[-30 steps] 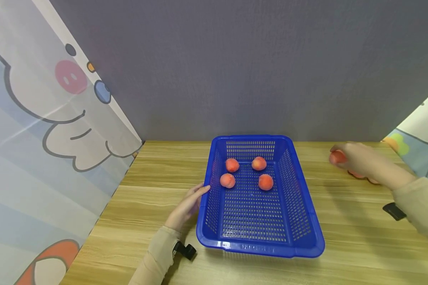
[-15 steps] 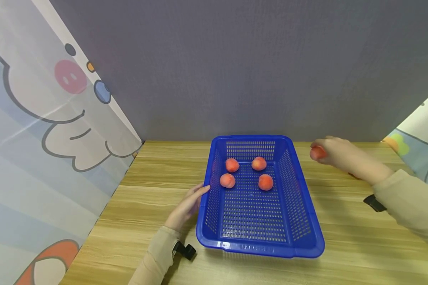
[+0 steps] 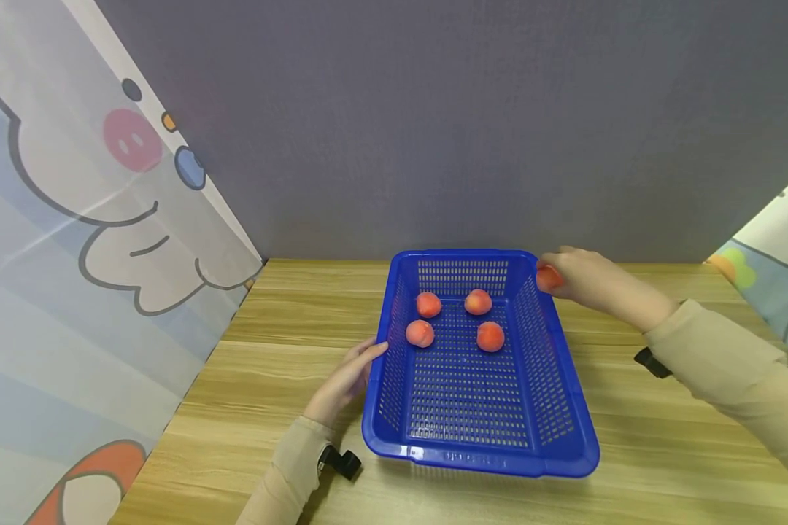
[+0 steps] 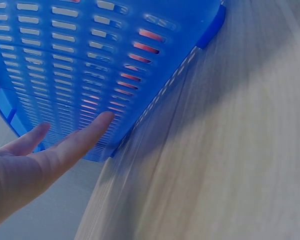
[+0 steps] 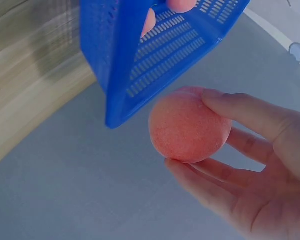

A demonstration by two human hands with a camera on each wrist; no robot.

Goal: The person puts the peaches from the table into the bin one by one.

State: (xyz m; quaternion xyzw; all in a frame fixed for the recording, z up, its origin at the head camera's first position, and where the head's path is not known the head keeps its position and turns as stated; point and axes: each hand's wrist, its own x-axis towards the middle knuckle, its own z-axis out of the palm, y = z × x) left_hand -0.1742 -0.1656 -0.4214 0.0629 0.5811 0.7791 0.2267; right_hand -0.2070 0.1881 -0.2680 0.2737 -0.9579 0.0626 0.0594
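Note:
In the head view a blue plastic basket [image 3: 479, 463] with slotted walls holds several red-orange peaches, among them a front right peach [image 3: 490, 337] and a back left peach [image 3: 428, 305]. My right hand [image 3: 584, 281] holds another peach [image 3: 548, 278] at the basket's back right corner. The right wrist view shows thumb and fingers around that peach [image 5: 190, 127], just outside the rim. At the basket's left side my left hand [image 3: 341, 383] reaches one digit onto the rim. In the left wrist view its straight fingers [image 4: 80, 142] lie along the slotted outer wall [image 4: 65, 55].
The basket stands on a wood-grain table [image 3: 289, 364]. A grey panel [image 3: 433, 131] rises behind it. Cartoon-printed sheets hang at the left [image 3: 59, 292] and right.
My right hand has carried its peach leftward from the right part of the table to the basket's back right rim. My left hand and the basket have stayed in place.

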